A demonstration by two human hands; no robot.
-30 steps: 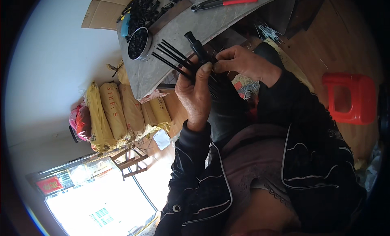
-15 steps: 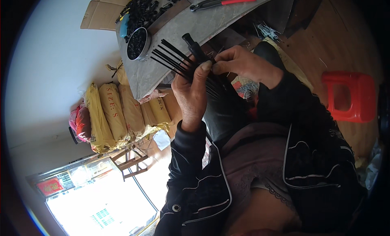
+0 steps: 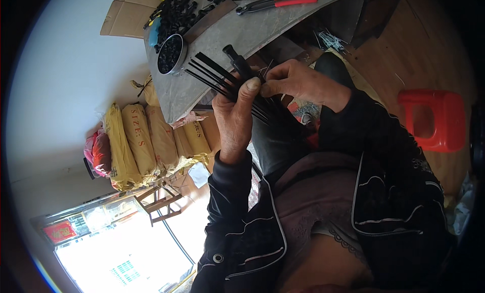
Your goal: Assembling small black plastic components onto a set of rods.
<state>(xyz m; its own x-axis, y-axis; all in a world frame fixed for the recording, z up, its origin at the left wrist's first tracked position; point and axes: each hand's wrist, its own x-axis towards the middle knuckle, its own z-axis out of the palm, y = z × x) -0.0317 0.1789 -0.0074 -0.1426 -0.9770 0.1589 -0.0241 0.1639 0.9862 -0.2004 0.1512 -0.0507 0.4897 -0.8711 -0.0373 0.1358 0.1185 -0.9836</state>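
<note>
My left hand (image 3: 235, 116) is closed round a black umbrella frame, whose thin ribs (image 3: 209, 75) fan out past the fingers toward the upper left. Beside the ribs, a stepped black tube (image 3: 237, 61) sticks up from the same grip, with my thumb pressed near its base. My right hand (image 3: 302, 86) is pinched at the tube's base, close to the left thumb. Whatever small part lies between those fingertips is hidden. Lower down, the frame's dark lengths run over my lap.
Ahead stands a grey table (image 3: 212, 38) bearing a metal bowl (image 3: 172, 54) of small black parts, a heap of black pieces (image 3: 177, 13) and red-handled pliers (image 3: 278, 2). Stuffed yellow sacks (image 3: 137, 136) line the left wall. At right is a red plastic stool (image 3: 433, 119).
The frame and both hands have shifted very slightly, and the tube's tip sits a little lower and further left. Both hands keep their hold.
</note>
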